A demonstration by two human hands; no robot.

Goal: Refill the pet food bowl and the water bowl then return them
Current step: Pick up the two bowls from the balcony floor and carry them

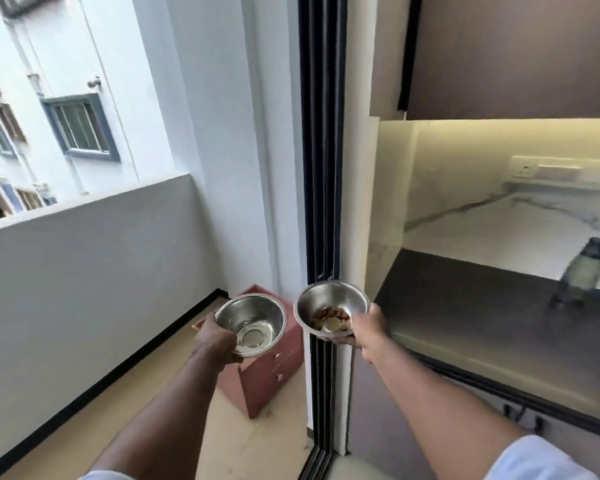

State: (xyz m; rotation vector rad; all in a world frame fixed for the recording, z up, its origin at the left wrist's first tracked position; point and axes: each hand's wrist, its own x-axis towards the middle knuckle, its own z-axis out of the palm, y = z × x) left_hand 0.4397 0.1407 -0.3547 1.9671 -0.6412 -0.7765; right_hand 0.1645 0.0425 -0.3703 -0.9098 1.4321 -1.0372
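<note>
Two steel bowls are held out in front of me at about the same height. My left hand (212,342) grips the near rim of the water bowl (253,323), whose shiny inside shows what looks like clear water. My right hand (366,329) holds the food bowl (329,304) from below and at its right side; brown kibble lies in its bottom. The bowls are apart, with a small gap between their rims.
A pink stand with small drawers (267,379) sits on the balcony floor below the bowls. The black sliding-door frame (323,202) rises between balcony and room. A grey parapet wall (84,271) is on the left. A dark countertop (482,323) with a bottle (582,271) lies to the right.
</note>
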